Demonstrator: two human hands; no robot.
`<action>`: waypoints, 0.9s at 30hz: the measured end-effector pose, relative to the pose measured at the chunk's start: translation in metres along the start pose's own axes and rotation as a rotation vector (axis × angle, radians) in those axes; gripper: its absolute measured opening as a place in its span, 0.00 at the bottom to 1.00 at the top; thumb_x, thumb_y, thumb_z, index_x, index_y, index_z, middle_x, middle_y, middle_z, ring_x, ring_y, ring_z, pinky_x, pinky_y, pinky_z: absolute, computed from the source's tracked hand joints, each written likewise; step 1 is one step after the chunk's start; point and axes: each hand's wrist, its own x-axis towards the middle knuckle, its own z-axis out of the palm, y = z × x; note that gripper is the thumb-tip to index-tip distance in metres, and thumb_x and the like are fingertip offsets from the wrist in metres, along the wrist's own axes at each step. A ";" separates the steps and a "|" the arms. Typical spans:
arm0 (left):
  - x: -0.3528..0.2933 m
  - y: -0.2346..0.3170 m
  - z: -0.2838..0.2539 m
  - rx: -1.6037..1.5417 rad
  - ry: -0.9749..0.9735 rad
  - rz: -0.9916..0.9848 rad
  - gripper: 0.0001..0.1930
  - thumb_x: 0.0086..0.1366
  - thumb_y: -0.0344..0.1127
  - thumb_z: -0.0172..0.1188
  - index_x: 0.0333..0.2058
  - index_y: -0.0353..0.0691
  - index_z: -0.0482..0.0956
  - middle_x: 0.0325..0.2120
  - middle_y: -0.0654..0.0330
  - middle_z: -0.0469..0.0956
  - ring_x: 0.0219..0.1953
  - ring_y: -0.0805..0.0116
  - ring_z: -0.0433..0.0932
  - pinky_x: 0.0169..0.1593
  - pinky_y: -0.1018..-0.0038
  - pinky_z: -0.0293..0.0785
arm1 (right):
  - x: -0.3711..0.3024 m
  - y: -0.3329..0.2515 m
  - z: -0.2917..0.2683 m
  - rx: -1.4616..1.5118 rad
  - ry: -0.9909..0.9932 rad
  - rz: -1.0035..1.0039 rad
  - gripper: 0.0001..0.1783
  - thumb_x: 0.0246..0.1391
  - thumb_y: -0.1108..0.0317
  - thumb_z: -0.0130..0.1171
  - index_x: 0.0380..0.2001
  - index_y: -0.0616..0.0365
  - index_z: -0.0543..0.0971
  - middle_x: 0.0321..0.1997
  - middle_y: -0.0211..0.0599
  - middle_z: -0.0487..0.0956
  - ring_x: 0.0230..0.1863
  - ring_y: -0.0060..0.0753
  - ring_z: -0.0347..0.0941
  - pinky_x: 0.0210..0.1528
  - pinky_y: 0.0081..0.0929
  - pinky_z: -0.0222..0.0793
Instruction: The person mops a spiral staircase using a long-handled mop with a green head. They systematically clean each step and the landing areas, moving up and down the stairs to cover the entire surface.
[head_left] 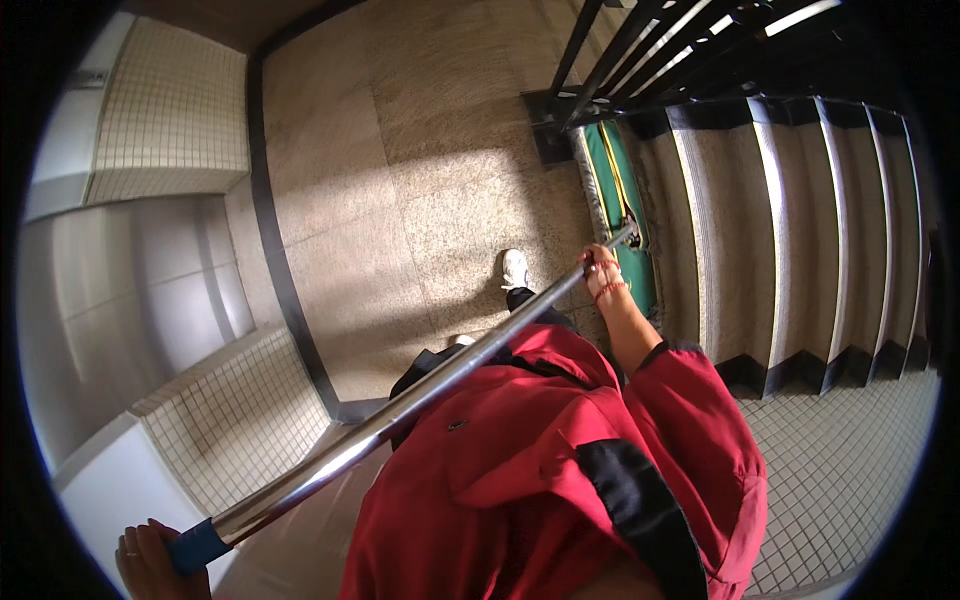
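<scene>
A dust mop with a long shiny metal handle [425,390] slants across my body from lower left to upper right. My left hand [145,560] is wrapped round the blue grip [194,547] at the handle's near end. Further along, my right hand [600,270] closes on the thinner part of the handle, close to the mop head. The green mop head [606,165], with yellow straps and a grey fringe, lies lengthwise along the edge of the landing by the stairs. Its joint with the handle shows only in part.
Steps [730,230] with pale edge strips run off to the right. A dark metal railing [610,60] stands at the far right of the speckled landing floor [440,210]. To the left are a tiled wall [175,110] and a metal door panel [140,280]. My white shoe [514,270] stands mid-floor.
</scene>
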 end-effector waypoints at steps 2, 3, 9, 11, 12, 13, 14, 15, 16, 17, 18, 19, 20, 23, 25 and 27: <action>0.013 -0.005 0.005 -0.009 0.023 -0.004 0.11 0.47 0.35 0.52 0.10 0.52 0.63 0.11 0.68 0.66 0.13 0.68 0.66 0.16 0.73 0.61 | 0.007 -0.012 0.021 0.068 0.038 0.021 0.11 0.39 0.68 0.46 0.09 0.51 0.61 0.06 0.28 0.62 0.07 0.27 0.58 0.10 0.26 0.54; 0.019 -0.007 0.007 0.000 0.038 -0.007 0.10 0.46 0.34 0.52 0.10 0.52 0.63 0.11 0.68 0.66 0.13 0.68 0.66 0.16 0.73 0.61 | 0.004 -0.019 0.033 0.089 0.120 0.034 0.11 0.40 0.68 0.45 0.09 0.52 0.61 0.06 0.28 0.62 0.07 0.27 0.58 0.09 0.25 0.53; 0.049 -0.014 0.052 -0.121 0.179 0.005 0.07 0.38 0.25 0.51 0.15 0.42 0.62 0.14 0.59 0.63 0.19 0.59 0.65 0.22 0.70 0.60 | 0.012 -0.002 0.035 0.613 -0.015 -0.080 0.12 0.44 0.65 0.45 0.11 0.54 0.63 0.09 0.28 0.64 0.07 0.24 0.59 0.07 0.16 0.55; 0.062 -0.027 0.071 -0.119 0.270 0.072 0.06 0.38 0.25 0.51 0.15 0.42 0.63 0.13 0.59 0.63 0.18 0.59 0.65 0.22 0.70 0.60 | 0.003 0.016 0.042 0.572 0.069 -0.126 0.08 0.43 0.70 0.46 0.14 0.59 0.64 0.10 0.31 0.64 0.10 0.26 0.62 0.12 0.17 0.62; 0.069 -0.030 0.084 -0.071 0.231 0.077 0.06 0.36 0.26 0.52 0.15 0.43 0.64 0.13 0.59 0.64 0.19 0.59 0.66 0.22 0.69 0.61 | 0.005 0.027 0.047 0.606 0.083 -0.145 0.09 0.44 0.69 0.46 0.13 0.55 0.65 0.10 0.29 0.66 0.10 0.23 0.64 0.07 0.13 0.55; 0.074 -0.042 0.089 0.021 0.295 0.219 0.05 0.39 0.36 0.55 0.12 0.54 0.68 0.10 0.68 0.66 0.11 0.67 0.65 0.12 0.71 0.59 | 0.009 0.032 0.056 0.625 0.088 -0.166 0.10 0.44 0.67 0.47 0.12 0.51 0.65 0.11 0.26 0.68 0.10 0.20 0.65 0.03 0.09 0.49; 0.078 -0.043 0.099 0.012 0.356 0.213 0.04 0.38 0.37 0.55 0.12 0.54 0.68 0.09 0.67 0.66 0.11 0.66 0.65 0.13 0.71 0.59 | 0.011 0.037 0.055 0.631 0.075 -0.167 0.10 0.44 0.68 0.47 0.13 0.52 0.65 0.11 0.27 0.68 0.11 0.21 0.66 0.04 0.11 0.51; 0.082 -0.036 0.110 -0.001 0.426 0.209 0.04 0.38 0.37 0.56 0.12 0.54 0.69 0.09 0.66 0.66 0.10 0.66 0.65 0.13 0.70 0.59 | 0.012 0.046 0.047 0.643 0.064 -0.174 0.10 0.44 0.69 0.47 0.13 0.54 0.65 0.11 0.28 0.67 0.12 0.23 0.67 0.05 0.12 0.54; 0.082 -0.029 0.122 -0.039 0.450 0.224 0.04 0.37 0.37 0.56 0.12 0.54 0.69 0.09 0.66 0.66 0.11 0.65 0.65 0.13 0.70 0.59 | 0.014 0.056 0.041 0.733 0.141 -0.220 0.09 0.44 0.70 0.47 0.13 0.55 0.65 0.11 0.30 0.67 0.12 0.24 0.67 0.06 0.14 0.56; 0.083 -0.022 0.135 -0.077 0.470 0.241 0.05 0.37 0.37 0.57 0.12 0.53 0.69 0.09 0.65 0.65 0.11 0.65 0.65 0.14 0.69 0.59 | 0.017 0.068 0.031 0.821 0.220 -0.262 0.09 0.44 0.70 0.47 0.13 0.57 0.65 0.11 0.32 0.67 0.11 0.25 0.66 0.07 0.16 0.58; 0.081 -0.014 0.158 -0.089 0.472 0.250 0.06 0.37 0.37 0.57 0.12 0.54 0.68 0.08 0.65 0.65 0.11 0.65 0.65 0.14 0.68 0.60 | 0.022 0.081 0.010 0.915 0.278 -0.291 0.08 0.42 0.73 0.47 0.14 0.60 0.65 0.11 0.35 0.66 0.10 0.27 0.64 0.08 0.19 0.60; 0.077 -0.004 0.158 -0.199 0.376 0.270 0.05 0.39 0.38 0.58 0.16 0.48 0.72 0.11 0.62 0.69 0.14 0.60 0.68 0.17 0.68 0.63 | 0.025 0.080 0.003 0.966 0.319 -0.305 0.07 0.40 0.75 0.48 0.13 0.61 0.66 0.11 0.36 0.66 0.08 0.27 0.62 0.08 0.19 0.60; 0.072 0.004 0.171 -0.221 0.402 0.227 0.05 0.37 0.33 0.56 0.15 0.46 0.68 0.12 0.61 0.67 0.16 0.60 0.67 0.19 0.68 0.62 | 0.023 0.076 0.001 0.943 0.327 -0.309 0.06 0.40 0.76 0.47 0.13 0.62 0.66 0.11 0.36 0.66 0.09 0.28 0.63 0.08 0.20 0.60; 0.089 0.037 0.204 -0.326 0.416 0.256 0.07 0.38 0.29 0.55 0.13 0.44 0.64 0.11 0.63 0.63 0.18 0.62 0.66 0.20 0.69 0.61 | 0.002 0.083 -0.019 0.821 0.373 -0.314 0.05 0.37 0.77 0.49 0.12 0.63 0.67 0.14 0.38 0.69 0.11 0.29 0.66 0.08 0.21 0.60; 0.096 0.064 0.211 -0.340 0.414 0.293 0.07 0.39 0.29 0.55 0.13 0.45 0.64 0.12 0.63 0.64 0.17 0.62 0.66 0.20 0.70 0.61 | 0.018 0.090 -0.027 0.761 0.512 -0.378 0.04 0.37 0.78 0.49 0.14 0.66 0.67 0.14 0.38 0.70 0.10 0.31 0.67 0.08 0.25 0.62; 0.101 0.073 0.214 -0.344 0.417 0.312 0.07 0.40 0.29 0.55 0.13 0.45 0.64 0.12 0.63 0.64 0.17 0.63 0.66 0.19 0.70 0.61 | 0.001 0.088 -0.015 0.536 0.561 -0.418 0.06 0.37 0.76 0.50 0.14 0.68 0.67 0.15 0.40 0.70 0.12 0.31 0.68 0.11 0.26 0.65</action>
